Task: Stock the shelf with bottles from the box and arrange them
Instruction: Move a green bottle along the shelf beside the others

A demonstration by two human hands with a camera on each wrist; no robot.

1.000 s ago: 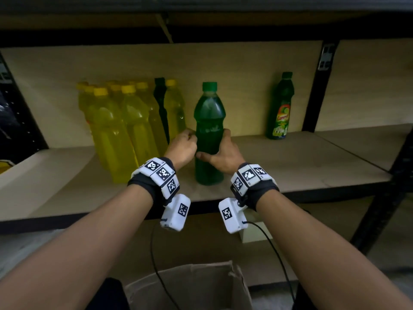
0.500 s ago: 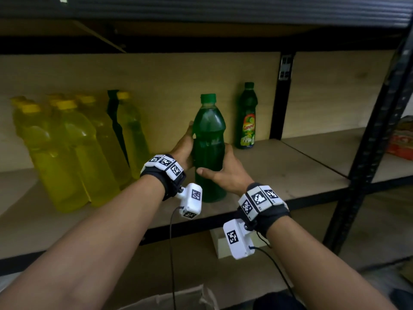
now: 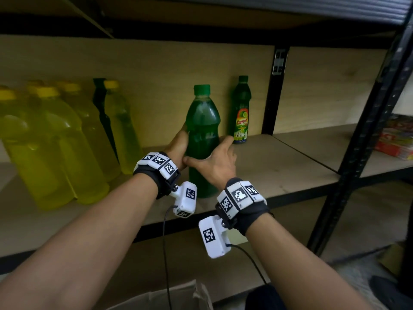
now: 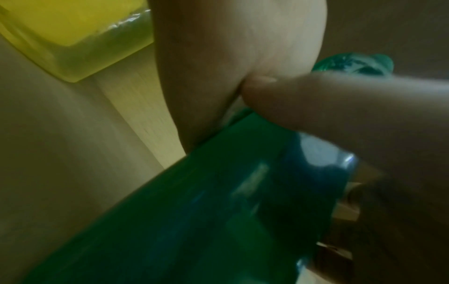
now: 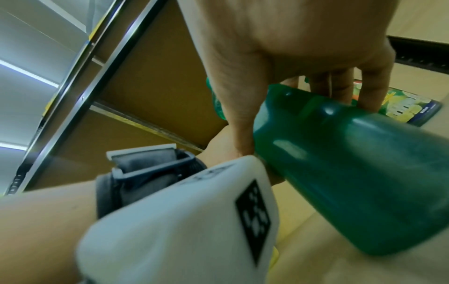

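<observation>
A tall green bottle (image 3: 202, 139) with a green cap stands upright near the front of the shelf board (image 3: 279, 171). My left hand (image 3: 178, 144) cups its left side; the fingers are hidden behind it. My right hand (image 3: 214, 162) grips it from the right, thumb across the front and touching the left palm. In the right wrist view the fingers (image 5: 340, 84) curl round the green bottle (image 5: 352, 173). The left wrist view shows the green bottle (image 4: 218, 211) under my palm. The cardboard box (image 3: 169, 296) sits below, at the bottom edge.
Several yellow bottles (image 3: 62, 142) crowd the shelf's left, with a dark green one (image 3: 100, 104) among them. A labelled green bottle (image 3: 241, 113) stands at the back, just right of my hands. A black upright post (image 3: 357, 153) and coloured packs (image 3: 395, 139) are further right.
The green bottle has moved to the right, away from the yellow bottles and towards the labelled one, with both hands staying on it. My left fingers have shifted from the front to behind it.
</observation>
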